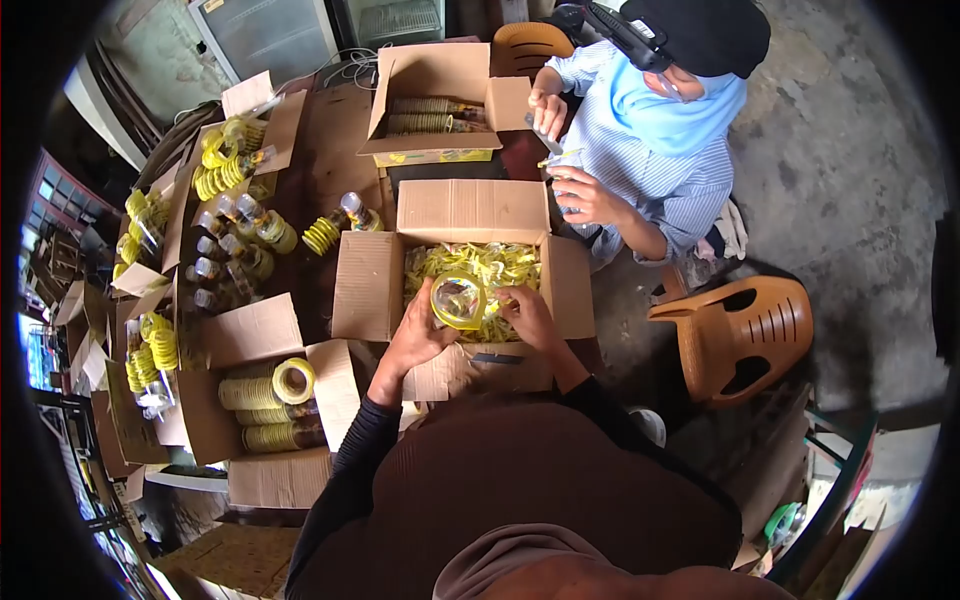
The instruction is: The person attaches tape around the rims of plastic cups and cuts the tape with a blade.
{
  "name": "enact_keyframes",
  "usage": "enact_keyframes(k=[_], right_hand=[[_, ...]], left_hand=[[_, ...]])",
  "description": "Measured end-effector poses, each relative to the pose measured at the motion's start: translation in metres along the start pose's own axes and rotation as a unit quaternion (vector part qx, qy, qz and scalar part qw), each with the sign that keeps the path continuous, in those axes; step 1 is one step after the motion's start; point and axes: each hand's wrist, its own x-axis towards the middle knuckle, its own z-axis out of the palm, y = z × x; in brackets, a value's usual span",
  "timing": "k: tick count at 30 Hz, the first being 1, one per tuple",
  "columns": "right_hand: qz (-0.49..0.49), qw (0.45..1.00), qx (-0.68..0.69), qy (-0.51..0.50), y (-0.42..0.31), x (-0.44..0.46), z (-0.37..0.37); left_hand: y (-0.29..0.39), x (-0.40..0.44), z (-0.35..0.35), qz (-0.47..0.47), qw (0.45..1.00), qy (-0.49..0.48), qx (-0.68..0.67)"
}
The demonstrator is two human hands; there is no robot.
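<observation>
My left hand is closed around a yellow ring with a clear, shiny middle, held above an open cardboard box. The box is filled with many small yellow and clear pieces. Just right of the ring, over the same pieces, is my right hand, its fingers drawn together in a pinch. What lies between those fingertips is too small to make out.
Across the table a person handles a small thin item. Left stand clear bottles, yellow ring stacks and an open box of stacked rings. Another ring box stands behind. An orange chair is at right.
</observation>
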Motion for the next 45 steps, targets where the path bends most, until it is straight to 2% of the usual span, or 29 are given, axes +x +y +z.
enact_keyframes(k=[3, 5, 6, 7, 9, 11, 12, 13, 15, 17, 20, 21, 23, 25, 27, 29, 31, 33, 34, 35, 37, 38, 39, 41, 42, 43, 44, 45], right_hand=[[0.02, 0.999, -0.027, -0.007, -0.008, -0.003, -0.007], [-0.005, 0.996, -0.089, 0.021, -0.012, -0.001, -0.011], [-0.048, 0.992, -0.101, 0.049, -0.016, 0.0, -0.012], [-0.027, 0.993, -0.09, 0.066, -0.021, 0.001, -0.012], [0.007, 0.994, -0.102, 0.04, -0.026, 0.001, -0.014], [-0.017, 0.993, -0.11, 0.045, -0.032, 0.002, -0.016], [-0.027, 0.992, -0.115, 0.036, -0.031, 0.002, -0.016], [-0.024, 0.992, -0.118, 0.038, -0.03, 0.001, -0.017], [-0.002, 0.989, -0.144, 0.019, -0.039, 0.0, -0.016], [-0.012, 0.991, -0.132, 0.028, -0.046, 0.0, -0.016], [-0.076, 0.996, -0.033, 0.031, -0.051, 0.005, -0.013], [-0.079, 0.996, -0.03, 0.04, -0.061, 0.005, -0.013], [-0.078, 0.996, -0.008, -0.036, -0.082, 0.001, -0.012], [-0.096, 0.994, -0.024, -0.047, -0.088, 0.001, -0.007], [-0.127, 0.983, -0.108, -0.077, -0.089, 0.002, -0.005], [-0.142, 0.98, -0.116, -0.079, -0.085, 0.005, -0.002], [-0.17, 0.962, -0.204, -0.068, -0.082, 0.009, 0.0], [-0.158, 0.961, -0.211, -0.087, -0.082, 0.009, 0.003], [-0.152, 0.957, -0.223, -0.105, -0.083, 0.011, 0.002], [-0.152, 0.957, -0.226, -0.104, -0.085, 0.012, 0.001], [-0.179, 0.948, -0.222, -0.143, -0.09, 0.012, -0.006], [-0.195, 0.942, -0.242, -0.125, -0.09, 0.012, -0.006], [-0.191, 0.942, -0.243, -0.13, -0.087, 0.012, -0.004], [-0.203, 0.934, -0.239, -0.169, -0.078, 0.012, 0.0], [-0.199, 0.932, -0.245, -0.179, -0.079, 0.011, 0.0], [-0.199, 0.933, -0.244, -0.176, -0.082, 0.009, -0.001], [-0.205, 0.927, -0.253, -0.184, -0.084, 0.009, -0.002], [-0.212, 0.922, -0.263, -0.191, -0.086, 0.008, -0.004]], left_hand=[[0.008, 0.001, 0.003, 0.027, 0.999, 0.027, -0.021], [0.022, 0.007, -0.002, -0.055, 0.996, -0.02, -0.06], [0.027, 0.009, -0.001, -0.046, 0.996, -0.004, -0.074], [0.031, 0.01, -0.002, -0.054, 0.996, -0.011, -0.065], [0.018, 0.005, 0.008, -0.052, 0.998, 0.007, -0.034], [0.004, 0.004, 0.012, 0.004, 1.0, -0.019, -0.007], [-0.004, 0.002, 0.017, 0.054, 0.999, -0.004, -0.001], [-0.012, 0.0, 0.023, 0.055, 0.998, -0.006, -0.005], [-0.008, -0.004, 0.021, 0.134, 0.988, 0.031, 0.064], [-0.02, -0.01, 0.025, 0.12, 0.99, 0.024, 0.069], [-0.027, -0.011, 0.029, 0.002, 0.996, -0.041, 0.085], [-0.036, -0.01, 0.031, 0.0, 0.996, -0.06, 0.068], [-0.042, -0.008, 0.033, -0.044, 0.992, -0.107, 0.052], [-0.027, -0.005, 0.028, -0.003, 0.992, -0.093, 0.083], [-0.016, 0.002, 0.022, -0.005, 0.988, -0.141, 0.068], [-0.024, 0.003, 0.028, 0.027, 0.99, -0.131, 0.054], [-0.031, 0.002, 0.032, 0.057, 0.99, -0.122, 0.037], [-0.012, 0.006, 0.025, -0.026, 0.983, -0.176, -0.045], [-0.008, 0.004, 0.022, -0.021, 0.968, -0.169, -0.185], [-0.01, 0.002, 0.022, -0.018, 0.968, -0.169, -0.186], [-0.018, 0.002, 0.021, -0.041, 0.977, -0.203, -0.046], [-0.022, -0.001, 0.014, 0.009, 0.969, -0.245, -0.023], [-0.015, 0.0, 0.012, 0.007, 0.969, -0.246, -0.029], [-0.004, 0.004, 0.005, -0.103, 0.955, -0.276, -0.041], [-0.023, 0.001, 0.014, -0.048, 0.959, -0.264, -0.095], [-0.039, -0.004, 0.018, -0.048, 0.958, -0.266, -0.091], [-0.007, 0.006, 0.006, -0.047, 0.921, -0.299, -0.245], [0.019, 0.011, -0.001, -0.046, 0.86, -0.325, -0.391]])
